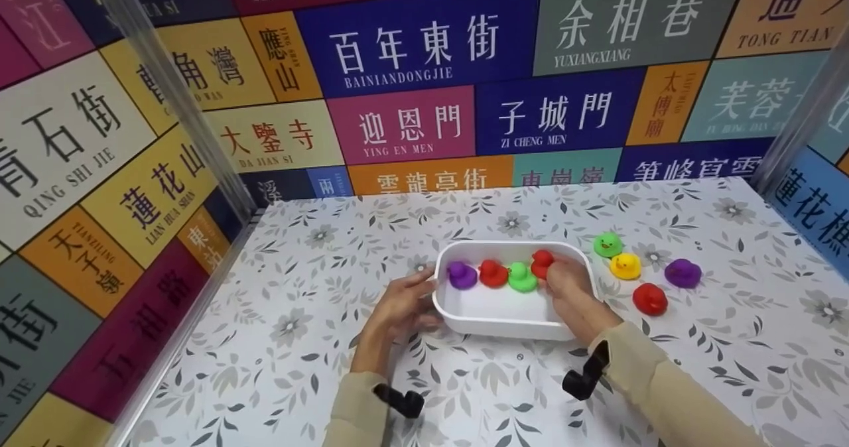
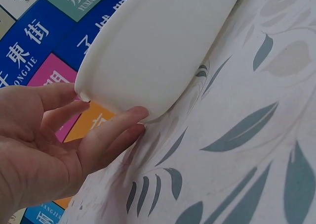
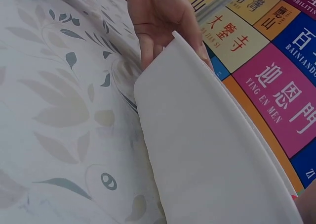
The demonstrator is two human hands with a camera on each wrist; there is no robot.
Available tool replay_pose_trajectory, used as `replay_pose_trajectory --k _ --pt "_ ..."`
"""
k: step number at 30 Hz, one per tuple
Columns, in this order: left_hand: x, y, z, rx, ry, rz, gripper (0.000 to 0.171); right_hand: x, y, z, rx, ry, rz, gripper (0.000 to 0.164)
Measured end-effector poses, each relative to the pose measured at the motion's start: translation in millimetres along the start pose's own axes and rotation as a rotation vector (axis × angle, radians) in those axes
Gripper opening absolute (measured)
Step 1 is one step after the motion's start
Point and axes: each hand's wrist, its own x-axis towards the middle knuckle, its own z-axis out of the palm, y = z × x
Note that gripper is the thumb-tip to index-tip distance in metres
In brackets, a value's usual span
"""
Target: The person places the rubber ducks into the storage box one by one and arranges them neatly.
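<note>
A white plastic tub (image 1: 504, 324) sits on the patterned tabletop. Inside it, along the far side, stand a purple rubber duck (image 1: 462, 275), a red one (image 1: 493, 273) and a green one (image 1: 522, 277). My right hand (image 1: 572, 284) reaches over the tub's right end and pinches another red rubber duck (image 1: 542, 263) beside the green one; its fingertips are partly hidden. At the opposite end, my left hand (image 1: 401, 308) touches the tub with extended fingers. In the left wrist view, the left hand's fingers (image 2: 111, 127) meet the tub's end wall near rim and base.
Right of the tub lie a green duck (image 1: 607, 244), a yellow duck (image 1: 625, 266), a purple duck (image 1: 683, 273) and a red duck (image 1: 650, 299). Panels printed with place names (image 1: 418, 42) rise behind the table and along its left and right sides.
</note>
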Motion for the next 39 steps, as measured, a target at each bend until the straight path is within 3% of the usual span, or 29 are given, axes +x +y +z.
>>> replay_pose_trajectory --k 6,15,24,31,35,39 --pt "-1.3 2.4 1.9 -0.006 0.002 0.031 0.052 -8 -2 -1 0.224 -0.067 0.021 0.060" --pt "-3.7 5.0 4.2 -0.033 0.015 0.022 0.051 -20 -10 -3 0.494 -0.067 0.112 0.048" --pt "-2.8 1.3 8.1 -0.035 0.001 0.006 0.052 -12 1 -7 0.566 -0.072 0.133 0.052" --pt "-2.5 2.0 9.5 -0.023 0.004 0.001 0.049 -14 2 -14 0.692 -0.098 0.179 0.053" --pt "-2.6 2.5 9.9 -0.015 -0.007 0.019 0.049 -16 2 -14 0.734 -0.077 0.119 0.036" --pt "-3.0 2.9 11.1 -0.016 -0.017 0.036 0.049 -17 2 -14 0.707 -0.047 0.062 0.021"
